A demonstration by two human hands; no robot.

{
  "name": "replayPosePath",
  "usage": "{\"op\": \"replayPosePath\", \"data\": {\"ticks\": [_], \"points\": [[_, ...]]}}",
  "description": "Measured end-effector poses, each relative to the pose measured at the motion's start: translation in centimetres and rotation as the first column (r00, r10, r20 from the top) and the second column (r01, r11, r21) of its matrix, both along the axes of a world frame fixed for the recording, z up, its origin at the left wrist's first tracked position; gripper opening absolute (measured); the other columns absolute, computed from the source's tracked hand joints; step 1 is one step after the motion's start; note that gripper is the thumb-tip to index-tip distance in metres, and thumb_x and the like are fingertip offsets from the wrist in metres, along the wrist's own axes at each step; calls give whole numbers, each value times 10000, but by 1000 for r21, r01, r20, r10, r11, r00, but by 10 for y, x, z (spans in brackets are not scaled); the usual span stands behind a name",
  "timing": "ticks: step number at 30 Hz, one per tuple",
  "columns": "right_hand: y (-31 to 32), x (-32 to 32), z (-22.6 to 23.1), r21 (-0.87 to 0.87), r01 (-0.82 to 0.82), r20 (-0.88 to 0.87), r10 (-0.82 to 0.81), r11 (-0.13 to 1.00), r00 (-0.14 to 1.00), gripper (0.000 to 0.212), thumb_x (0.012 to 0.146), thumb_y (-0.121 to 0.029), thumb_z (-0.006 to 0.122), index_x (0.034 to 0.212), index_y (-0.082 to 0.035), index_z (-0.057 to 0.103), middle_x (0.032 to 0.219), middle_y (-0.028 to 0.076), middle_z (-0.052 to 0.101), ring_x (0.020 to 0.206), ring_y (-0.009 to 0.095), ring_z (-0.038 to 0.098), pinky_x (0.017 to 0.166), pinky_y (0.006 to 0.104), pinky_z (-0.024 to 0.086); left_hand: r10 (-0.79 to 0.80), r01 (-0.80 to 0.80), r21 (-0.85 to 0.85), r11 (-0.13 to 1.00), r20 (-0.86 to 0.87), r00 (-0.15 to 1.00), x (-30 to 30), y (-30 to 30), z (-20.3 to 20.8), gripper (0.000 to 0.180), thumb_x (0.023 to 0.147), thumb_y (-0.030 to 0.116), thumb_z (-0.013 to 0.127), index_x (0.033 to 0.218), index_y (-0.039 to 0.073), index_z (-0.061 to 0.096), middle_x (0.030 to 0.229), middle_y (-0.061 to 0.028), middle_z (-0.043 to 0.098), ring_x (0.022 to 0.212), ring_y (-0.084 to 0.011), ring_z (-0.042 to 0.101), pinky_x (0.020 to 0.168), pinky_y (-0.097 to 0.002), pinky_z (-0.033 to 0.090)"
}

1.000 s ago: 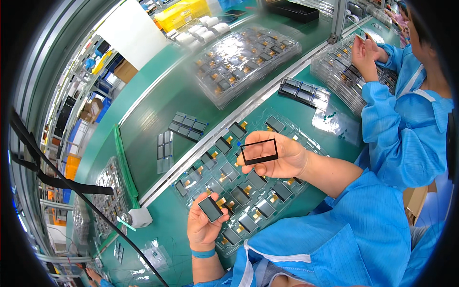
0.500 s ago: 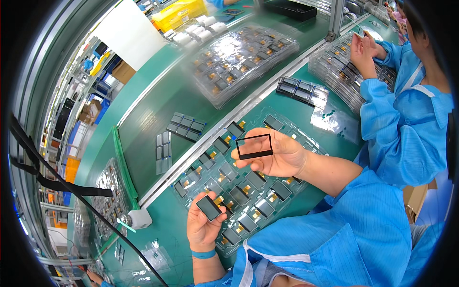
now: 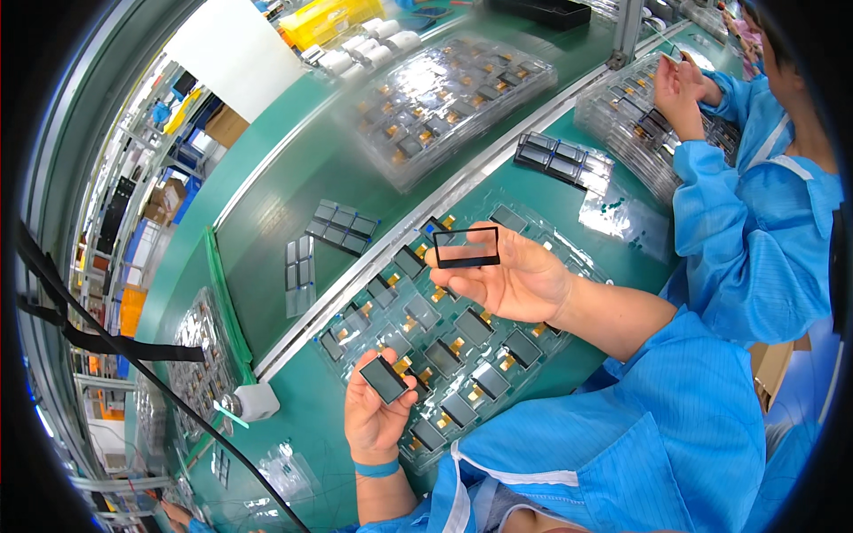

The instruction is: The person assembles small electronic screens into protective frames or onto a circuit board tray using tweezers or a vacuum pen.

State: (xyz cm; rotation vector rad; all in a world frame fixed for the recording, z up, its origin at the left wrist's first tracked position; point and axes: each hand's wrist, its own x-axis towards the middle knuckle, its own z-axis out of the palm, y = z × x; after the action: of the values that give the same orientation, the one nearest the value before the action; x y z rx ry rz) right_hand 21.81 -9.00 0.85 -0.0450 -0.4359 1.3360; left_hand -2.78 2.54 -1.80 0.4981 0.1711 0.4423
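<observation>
My left hand point(image 3: 380, 422), with a blue band at its wrist, pinches a small dark-faced display panel point(image 3: 384, 382) by its edges. The panel is tilted above the near left part of a clear plastic tray point(image 3: 576, 258). Farther right, my right hand point(image 3: 520, 277) grips a clear rectangular cover glass with a black border point(image 3: 467, 262). Its fingers show through the glass. Both hands are apart, over the tray. Several display modules point(image 3: 442, 359) with gold-coloured flex tails sit in the tray's pockets.
A metal rail point(image 3: 306, 322) runs beyond the tray. Past it lie panel strips point(image 3: 345, 228) and a stack of filled trays point(image 3: 453, 111). A white bottle point(image 3: 258, 402) stands at left, near a black cable point(image 3: 191, 413). A co-worker's hands point(image 3: 680, 93) work at far right.
My right hand has moved the cover glass slightly up and away, and the glass lies more level. My left hand keeps its hold on the display panel with barely any shift.
</observation>
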Motion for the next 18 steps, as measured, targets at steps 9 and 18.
{"op": "replayPosePath", "data": {"ticks": [9,18], "points": [[-6,-17,13,13,303,619,-246,953,746,790,675,-123,754,1307,-32,290,1145,176,509,1058,272,534,916,346,442,-52,59,-75,995,96,994,9,-1,-6,580,794,92,631,1301,51,353,1273,-138,456,998,-373,562,896,-529,442],[-4,-43,6,557,362,812,-582,747,-50,705,620,-66,754,1239,-19,418,1135,96,552,983,221,573,836,352,430,-106,111,-65,992,82,991,10,-12,-4,570,781,106,648,1294,95,400,1244,-104,503,1014,-360,566,918,-519,427]]}}
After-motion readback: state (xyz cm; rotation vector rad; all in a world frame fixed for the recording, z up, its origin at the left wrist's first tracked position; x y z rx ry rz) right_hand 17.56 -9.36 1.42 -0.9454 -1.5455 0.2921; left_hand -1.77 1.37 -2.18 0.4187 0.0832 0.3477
